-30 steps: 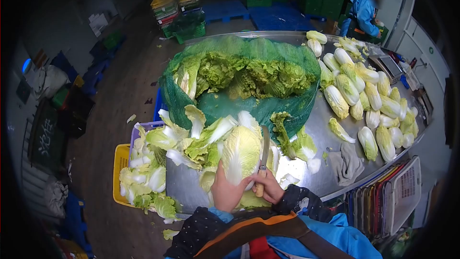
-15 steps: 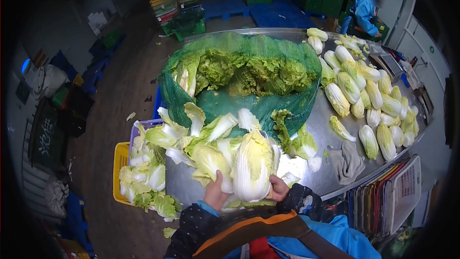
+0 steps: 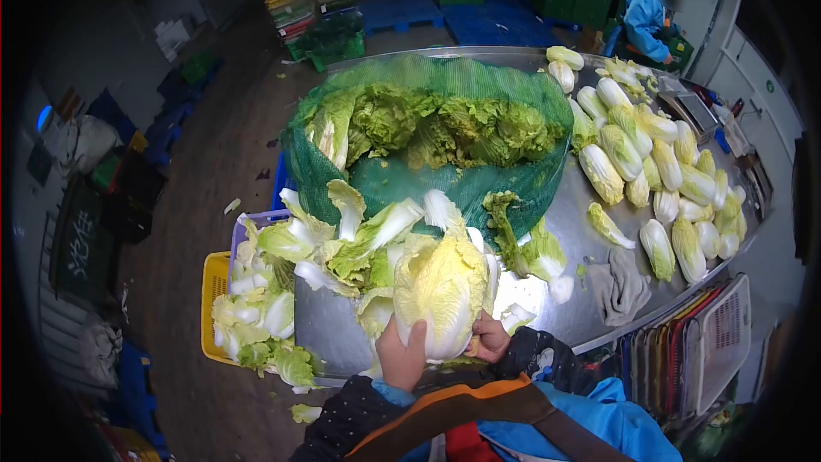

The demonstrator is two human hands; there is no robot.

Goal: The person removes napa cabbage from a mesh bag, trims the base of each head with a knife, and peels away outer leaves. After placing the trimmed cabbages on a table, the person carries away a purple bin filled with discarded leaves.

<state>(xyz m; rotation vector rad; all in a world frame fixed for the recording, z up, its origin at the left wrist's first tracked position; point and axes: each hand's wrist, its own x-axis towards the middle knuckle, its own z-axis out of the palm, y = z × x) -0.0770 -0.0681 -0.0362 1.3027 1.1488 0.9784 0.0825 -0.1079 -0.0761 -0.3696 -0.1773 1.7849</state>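
Note:
A pale yellow-and-white napa cabbage (image 3: pixel 442 295) is at the near edge of the metal table, its white base toward me. My left hand (image 3: pixel 404 354) grips its lower left side, thumb upward. At the lower right of the base, my right hand (image 3: pixel 489 339) is closed with curled fingers; part of its grip is hidden. Loose cabbage leaves (image 3: pixel 376 235) lie just beyond and to the left. Behind them, a green mesh sack (image 3: pixel 385 192) lies open with several leafy cabbages (image 3: pixel 500 133) inside.
Several trimmed cabbages (image 3: pixel 620 154) cover the table's right side, near a grey cloth (image 3: pixel 620 287). A yellow basket (image 3: pixel 215 308) heaped with leaves stands at left. Stacked crates (image 3: pixel 710 346) are at lower right. A person in blue (image 3: pixel 646 17) is at the far right.
The cabbage has turned, showing more of its yellow leafy side. My left hand has shifted right with it, and my right hand has curled closer to the base.

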